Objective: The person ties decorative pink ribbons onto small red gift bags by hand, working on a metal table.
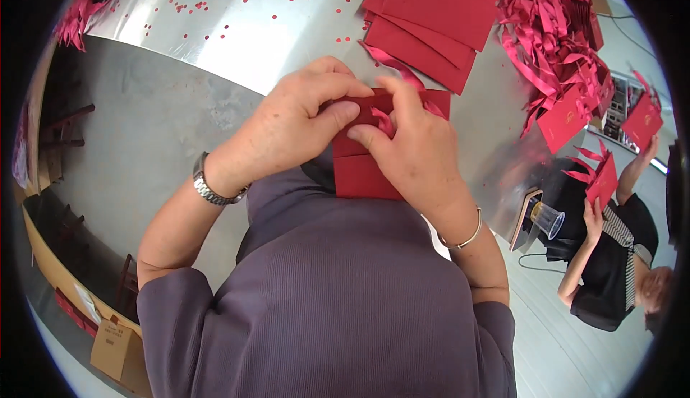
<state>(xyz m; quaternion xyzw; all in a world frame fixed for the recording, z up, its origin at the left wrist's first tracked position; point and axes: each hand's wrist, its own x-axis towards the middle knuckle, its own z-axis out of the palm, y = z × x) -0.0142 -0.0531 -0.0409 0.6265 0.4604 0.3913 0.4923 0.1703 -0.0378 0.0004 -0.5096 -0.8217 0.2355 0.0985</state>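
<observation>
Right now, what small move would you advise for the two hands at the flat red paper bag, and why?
Perhaps draw the glossy pink-red fabric ribbon gently with the right hand, while the left hand steadies the flat red paper bag. The ribbon shows loosely bent beside the right hand, and the left hand is at the bag's upper left.

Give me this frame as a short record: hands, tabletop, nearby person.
Left hand: holds the red paper item near its upper edge
Right hand: holds the same item, thumb beside a pink ribbon
Table: stack of red paper pieces, scattered red dots, heap of ribboned red items
Co-worker: at right, holding two ribboned red pieces
</observation>
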